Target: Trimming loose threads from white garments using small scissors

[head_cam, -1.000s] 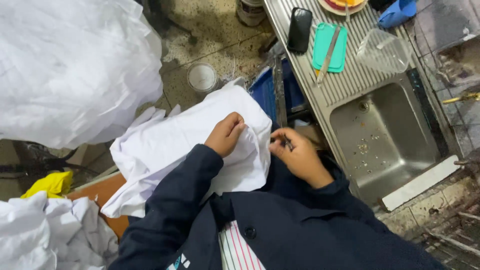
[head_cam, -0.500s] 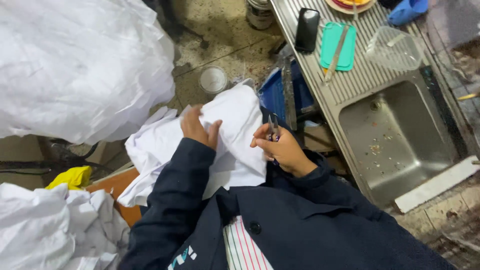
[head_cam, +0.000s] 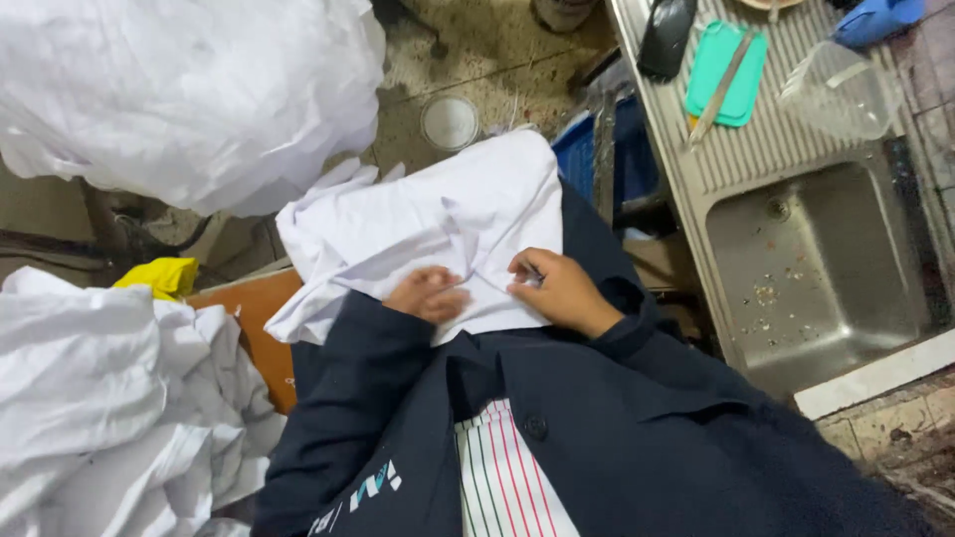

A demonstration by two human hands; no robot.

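Right hand (head_cam: 559,291): fingers (head_cam: 525,270) curled shut, pinching the white cotton garment (head_cam: 438,234) at a crease; a small metal object may sit between them, too small to tell. Left hand (head_cam: 430,294): fingers bent and pressed down on the same garment just beside the right hand, pinning the cloth, apparently not closed around it. The garment lies spread over the person's lap, its far edge toward the floor, its near edge tucked under the dark navy jacket sleeves (head_cam: 338,398). Judgement: work at the crease goes best with the left hand keeping the cloth taut and flat while the right works close to its pinch, so no loose fold creeps in. To the right of the garment, a stainless steel sink (head_cam: 900,288) with a ridged counter (head_cam: 716,149) carrying a teal plastic board (head_cam: 731,65). To its left, heaps of crumpled white fabric (head_cam: 179,99) and a yellow cloth scrap (head_cam: 159,276).
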